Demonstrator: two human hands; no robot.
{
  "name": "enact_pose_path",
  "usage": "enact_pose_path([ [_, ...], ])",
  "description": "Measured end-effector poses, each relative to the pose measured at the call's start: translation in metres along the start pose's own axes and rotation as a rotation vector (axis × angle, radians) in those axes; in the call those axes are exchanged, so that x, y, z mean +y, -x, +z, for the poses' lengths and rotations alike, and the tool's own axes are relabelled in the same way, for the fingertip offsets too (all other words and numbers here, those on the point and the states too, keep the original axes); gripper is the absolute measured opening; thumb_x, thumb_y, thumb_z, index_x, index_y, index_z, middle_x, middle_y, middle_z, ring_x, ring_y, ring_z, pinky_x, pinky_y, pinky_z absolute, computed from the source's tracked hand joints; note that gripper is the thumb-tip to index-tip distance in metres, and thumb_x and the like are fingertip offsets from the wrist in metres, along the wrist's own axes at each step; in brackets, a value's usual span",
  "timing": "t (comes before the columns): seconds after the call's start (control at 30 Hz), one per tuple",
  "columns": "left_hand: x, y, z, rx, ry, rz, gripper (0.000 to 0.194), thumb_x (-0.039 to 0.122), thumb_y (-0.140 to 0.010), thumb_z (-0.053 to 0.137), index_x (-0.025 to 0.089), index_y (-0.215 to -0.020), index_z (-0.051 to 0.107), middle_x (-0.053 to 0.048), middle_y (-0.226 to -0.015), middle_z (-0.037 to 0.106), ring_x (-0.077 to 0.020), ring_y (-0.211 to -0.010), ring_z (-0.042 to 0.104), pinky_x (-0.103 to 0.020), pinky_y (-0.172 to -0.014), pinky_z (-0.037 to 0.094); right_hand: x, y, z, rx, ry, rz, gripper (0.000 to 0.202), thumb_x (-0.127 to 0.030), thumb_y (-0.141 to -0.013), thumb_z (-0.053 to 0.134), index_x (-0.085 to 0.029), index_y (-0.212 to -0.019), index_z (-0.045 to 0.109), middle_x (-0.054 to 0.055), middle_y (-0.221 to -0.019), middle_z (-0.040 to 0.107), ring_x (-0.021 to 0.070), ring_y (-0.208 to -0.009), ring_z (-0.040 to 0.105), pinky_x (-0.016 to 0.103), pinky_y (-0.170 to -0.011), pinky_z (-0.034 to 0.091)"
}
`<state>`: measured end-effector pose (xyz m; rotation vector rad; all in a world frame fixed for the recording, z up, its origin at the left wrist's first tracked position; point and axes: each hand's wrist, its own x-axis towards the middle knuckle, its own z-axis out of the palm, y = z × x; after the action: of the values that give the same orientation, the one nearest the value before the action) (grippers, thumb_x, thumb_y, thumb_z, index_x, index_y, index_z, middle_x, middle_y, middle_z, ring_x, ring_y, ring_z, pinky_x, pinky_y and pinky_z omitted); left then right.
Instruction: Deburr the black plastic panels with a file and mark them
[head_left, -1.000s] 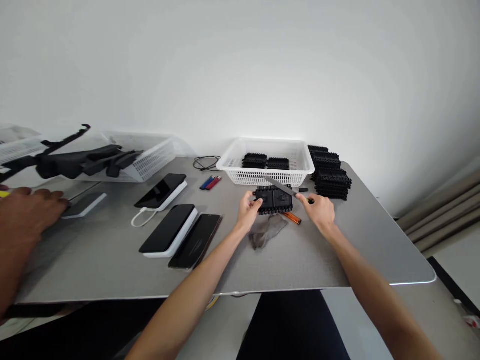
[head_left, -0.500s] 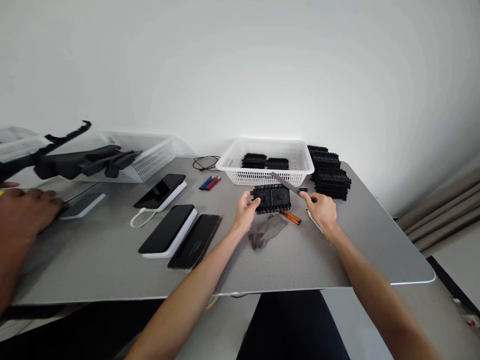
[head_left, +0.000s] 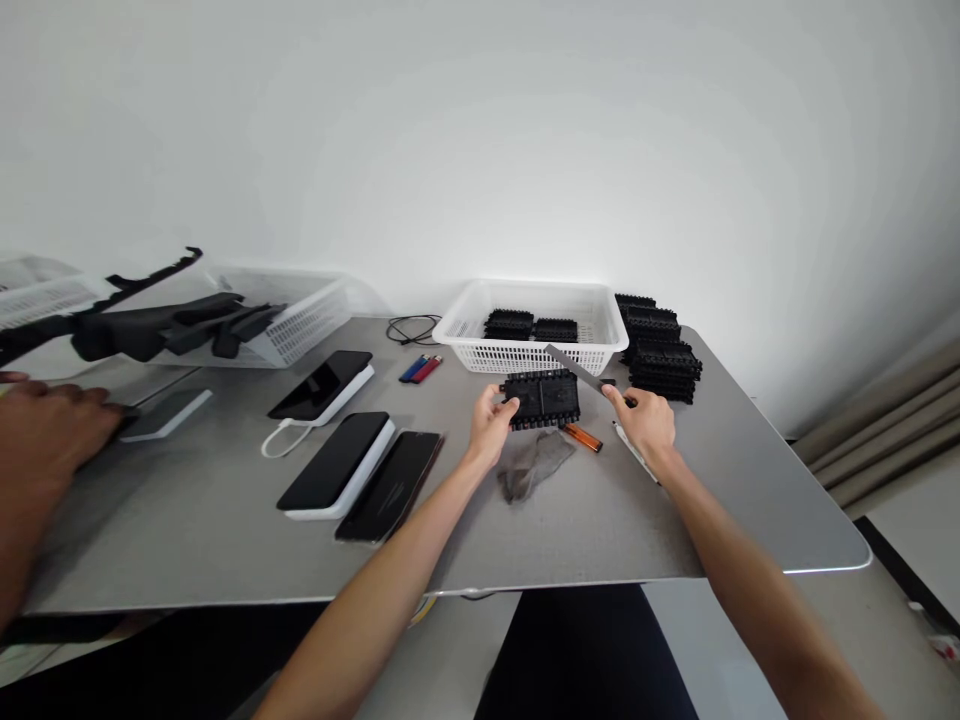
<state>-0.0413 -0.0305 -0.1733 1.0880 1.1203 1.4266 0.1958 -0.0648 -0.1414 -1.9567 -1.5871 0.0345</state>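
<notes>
My left hand [head_left: 491, 420] grips the left end of a black rectangular plastic part [head_left: 544, 399] with toothed long edges, held above the table. In my right hand [head_left: 645, 415] is a flat file [head_left: 576, 368], a long grey strip with a dark handle, slanting up and left. Its blade passes by the upper right edge of the part; whether they touch I cannot tell. Below the part lie a crumpled, see-through grey bag [head_left: 534, 468] and a slim orange object [head_left: 583, 437]. A thin white pen-like object [head_left: 634, 452] rests under my right wrist.
A white basket [head_left: 531, 357] holds similar black parts, with stacks of them [head_left: 661, 370] at its right. Two lighters [head_left: 421, 369], a black cable [head_left: 411, 329], and several phones or power banks [head_left: 334, 460] lie leftward. Another person's hand [head_left: 56, 425] holds a long black piece at far left.
My hands keep their grips on the part and the file, with hardly any shift. At far left, the long black piece has moved slightly to the right.
</notes>
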Motion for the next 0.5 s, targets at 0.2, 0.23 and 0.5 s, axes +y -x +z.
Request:
enact_pose_path([
  [0.2, 0.001, 0.001, 0.001, -0.020, -0.014, 0.014, 0.035, 0.038, -0.067, 0.071, 0.023, -0.085, 0.045, 0.007, -0.052, 0.042, -0.0091, -0.044, 0.039, -0.020, -0.044, 0.026, -0.005, 0.002, 0.003, -0.046, 0.003, -0.042, 0.072, -0.083, -0.080, 0.030, -0.020, -0.053, 0.053, 0.004, -0.055, 0.056, 0.0162, -0.053, 0.045, 0.028, -0.052, 0.022],
  [0.23, 0.001, 0.001, 0.001, -0.018, -0.012, 0.015, 0.035, 0.038, -0.067, 0.071, 0.023, -0.085, 0.045, 0.008, -0.052, 0.042, -0.0088, -0.044, 0.038, -0.020, -0.044, 0.026, -0.003, 0.001, 0.002, -0.032, 0.006, -0.024, 0.073, -0.083, -0.081, 0.029, -0.020, -0.052, 0.053, 0.005, -0.054, 0.056, 0.0162, -0.053, 0.045, 0.028, -0.052, 0.022],
  [0.5, -0.005, 0.002, 0.002, -0.062, -0.113, 0.049, 0.033, 0.039, -0.070, 0.068, 0.022, -0.090, 0.048, 0.008, -0.051, 0.043, -0.0086, -0.043, 0.039, -0.020, -0.045, 0.027, -0.015, 0.011, 0.009, -0.082, 0.056, -0.146, 0.073, -0.080, -0.083, 0.031, -0.020, -0.061, 0.064, 0.006, -0.061, 0.063, 0.0168, -0.056, 0.053, 0.028, -0.051, 0.026],
])
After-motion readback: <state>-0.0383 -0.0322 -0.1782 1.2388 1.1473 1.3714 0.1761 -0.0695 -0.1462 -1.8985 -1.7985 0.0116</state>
